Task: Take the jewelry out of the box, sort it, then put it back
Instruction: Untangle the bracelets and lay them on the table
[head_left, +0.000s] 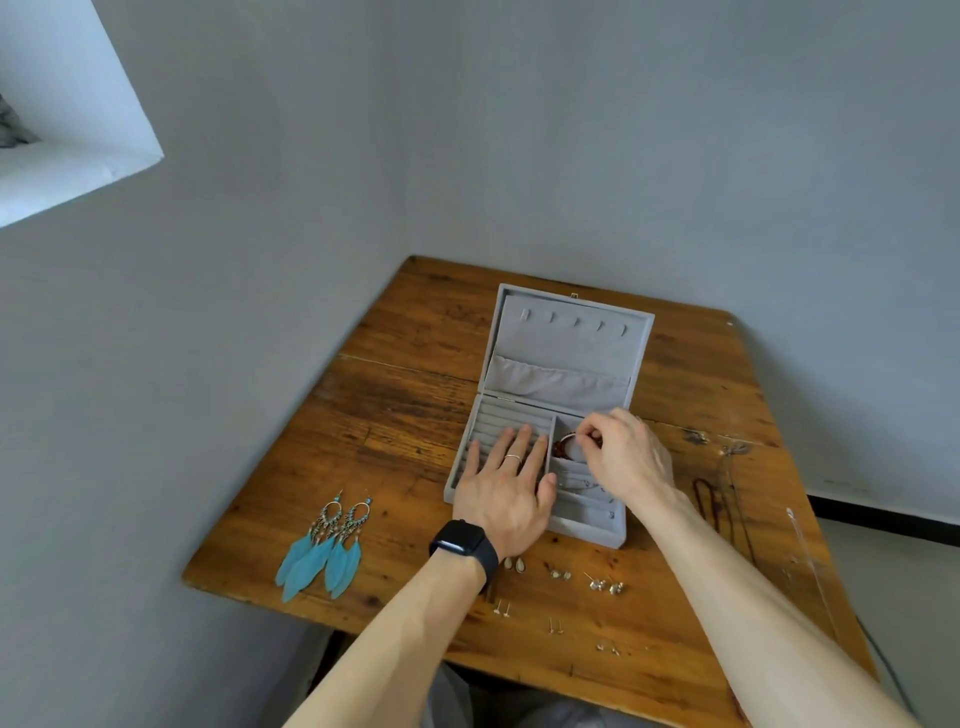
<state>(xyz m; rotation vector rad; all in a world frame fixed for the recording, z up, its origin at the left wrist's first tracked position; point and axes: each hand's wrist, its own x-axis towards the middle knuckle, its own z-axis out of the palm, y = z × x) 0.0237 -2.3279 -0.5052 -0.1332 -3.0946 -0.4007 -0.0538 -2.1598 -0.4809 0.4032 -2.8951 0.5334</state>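
A grey velvet jewelry box (592, 535) lies open on the wooden table, its lid (571, 332) tilted back. My left hand (506, 483) rests flat, fingers straight, on the box's ring-roll section. My right hand (623, 457) reaches into the upper right compartment and pinches a reddish-brown beaded bracelet (563, 446). A thin chain (587, 486) lies in the compartment below it. A pair of teal feather earrings (327, 545) lies on the table to the left. Several small stud earrings (605, 584) sit in pairs in front of the box.
Dark necklaces (709, 499) and a thin chain (805, 545) lie on the table at the right, partly behind my right forearm. The table (405, 374) stands in a corner between grey walls. Its near edge is by my lap.
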